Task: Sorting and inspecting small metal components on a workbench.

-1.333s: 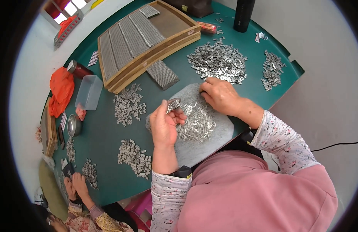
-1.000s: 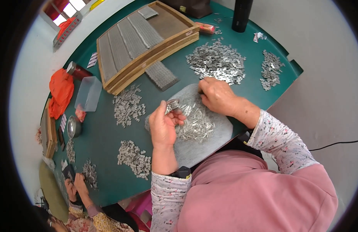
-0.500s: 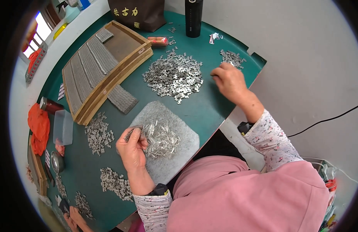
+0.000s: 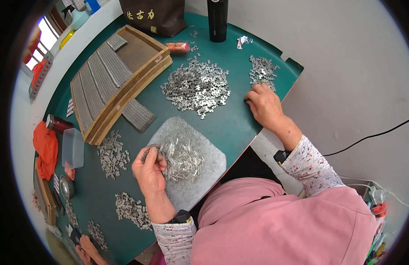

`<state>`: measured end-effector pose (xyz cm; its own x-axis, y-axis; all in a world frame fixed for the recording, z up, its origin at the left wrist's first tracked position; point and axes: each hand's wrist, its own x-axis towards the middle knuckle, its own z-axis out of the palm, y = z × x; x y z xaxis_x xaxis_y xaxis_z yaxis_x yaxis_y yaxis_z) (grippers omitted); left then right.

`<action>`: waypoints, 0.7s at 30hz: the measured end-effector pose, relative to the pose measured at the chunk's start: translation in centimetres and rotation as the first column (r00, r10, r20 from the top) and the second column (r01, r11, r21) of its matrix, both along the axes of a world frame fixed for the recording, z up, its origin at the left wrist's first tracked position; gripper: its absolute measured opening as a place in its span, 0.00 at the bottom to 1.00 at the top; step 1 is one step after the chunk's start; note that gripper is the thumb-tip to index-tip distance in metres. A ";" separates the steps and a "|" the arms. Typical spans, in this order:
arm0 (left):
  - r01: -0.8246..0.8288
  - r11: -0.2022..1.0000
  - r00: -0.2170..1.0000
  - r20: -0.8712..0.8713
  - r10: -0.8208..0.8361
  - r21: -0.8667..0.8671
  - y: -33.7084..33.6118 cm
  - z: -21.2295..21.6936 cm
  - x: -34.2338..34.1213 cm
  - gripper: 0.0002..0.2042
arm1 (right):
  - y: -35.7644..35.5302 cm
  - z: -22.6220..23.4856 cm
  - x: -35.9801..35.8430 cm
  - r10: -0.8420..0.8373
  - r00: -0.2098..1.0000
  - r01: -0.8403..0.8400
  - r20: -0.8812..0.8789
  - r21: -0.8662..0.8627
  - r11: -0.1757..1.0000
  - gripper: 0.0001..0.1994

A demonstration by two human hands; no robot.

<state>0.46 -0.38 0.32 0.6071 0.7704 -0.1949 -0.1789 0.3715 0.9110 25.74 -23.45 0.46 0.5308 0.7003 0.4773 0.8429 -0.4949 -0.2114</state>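
The left hand (image 4: pixel 150 170) pinches what seems a small metal piece (image 4: pixel 147 152), mostly hidden by its fingers, over the grey pad (image 4: pixel 204 165). The right hand (image 4: pixel 264 104) rests curled on the counter (image 4: pixel 240 128) beside a small heap of metal parts (image 4: pixel 262 70), its grip hidden.

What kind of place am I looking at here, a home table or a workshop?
Most likely a small hand-assembly workshop bench. The green table carries heaps of small metal parts, a wooden tray holding finished rows, and a grey pad with thin pins beside the left hand.
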 end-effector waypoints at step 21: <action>0.018 0.999 1.000 0.004 -0.018 0.038 0.0 -0.1 0.0 0.06 | -1.5 -0.5 -1.8 -0.113 0.994 0.113 0.002 0.019 0.993 0.20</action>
